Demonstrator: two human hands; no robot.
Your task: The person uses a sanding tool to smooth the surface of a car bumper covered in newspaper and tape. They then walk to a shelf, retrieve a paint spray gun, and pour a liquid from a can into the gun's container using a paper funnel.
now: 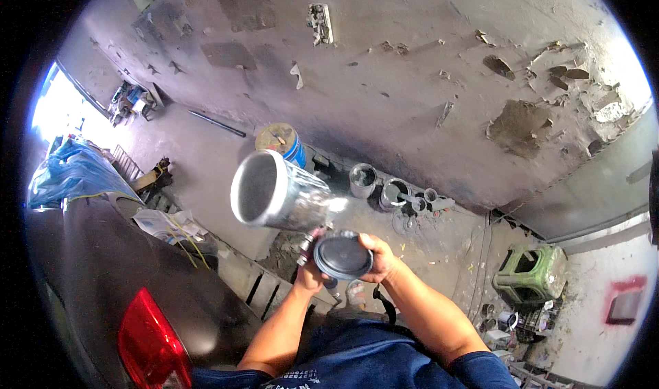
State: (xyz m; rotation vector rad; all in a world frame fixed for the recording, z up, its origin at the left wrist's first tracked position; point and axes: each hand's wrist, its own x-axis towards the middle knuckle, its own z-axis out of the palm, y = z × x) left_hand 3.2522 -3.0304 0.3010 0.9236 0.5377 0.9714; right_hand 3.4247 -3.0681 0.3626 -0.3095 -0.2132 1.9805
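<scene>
My left hand is closed around what looks like a paint spray gun, though most of its body is hidden or blurred. A large metal cup sits on it, tipped to the left. Its pale rim and grey inside show, with no lid over its mouth. In my right hand is a round dark lid, pinched at its right edge with the thumb on top. The lid is close to my left fingers, below the cup and apart from its mouth.
To my left is a dark car body with a red tail light and blue plastic sheeting. A lidded bucket and several paint-stained pots stand along the peeling wall. A green frame-like container is at right.
</scene>
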